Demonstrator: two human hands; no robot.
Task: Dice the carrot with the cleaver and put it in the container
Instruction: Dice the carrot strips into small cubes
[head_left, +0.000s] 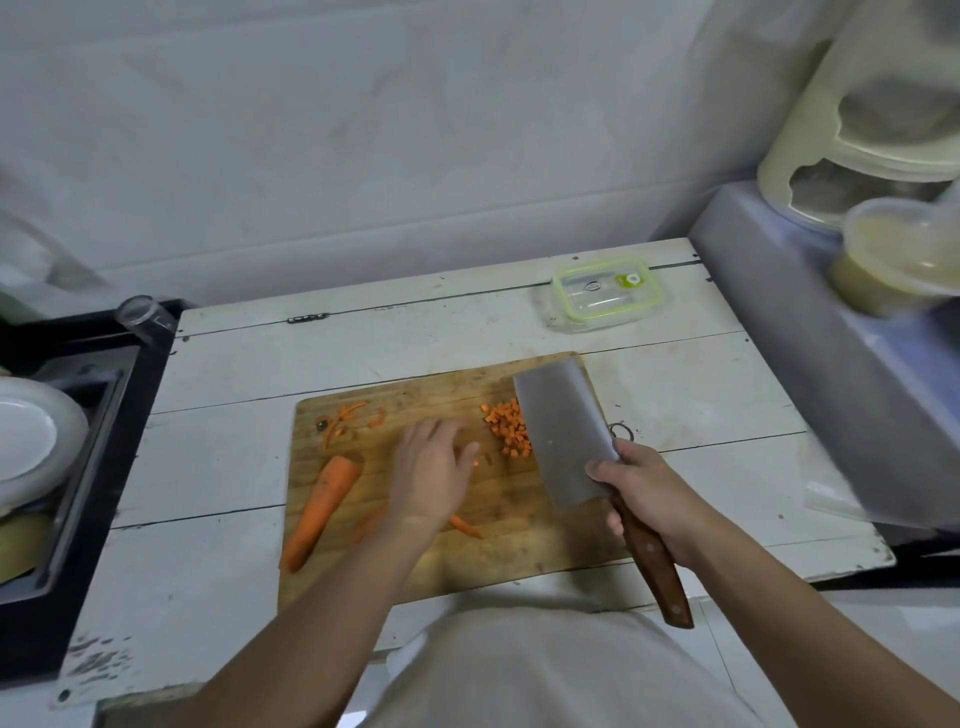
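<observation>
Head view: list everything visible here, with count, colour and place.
board: one, brown wood, middle of the table
table: one, white planks, under the board
carrot: one, orange, whole piece, board's left side
dice: one pile, orange, board's far right, by the blade
peels: several, orange, board's far left
strips: a few, orange, partly hidden under the left hand
cleaver: one, grey blade, brown handle, over the board's right side
container: one, clear with green-rimmed lid, far right of the table
glass: one, clear, far left
plates: white, left edge
tub: one, clear, yellowish contents, right shelf
hands: left hand flat on the board; right hand grips the cleaver
</observation>
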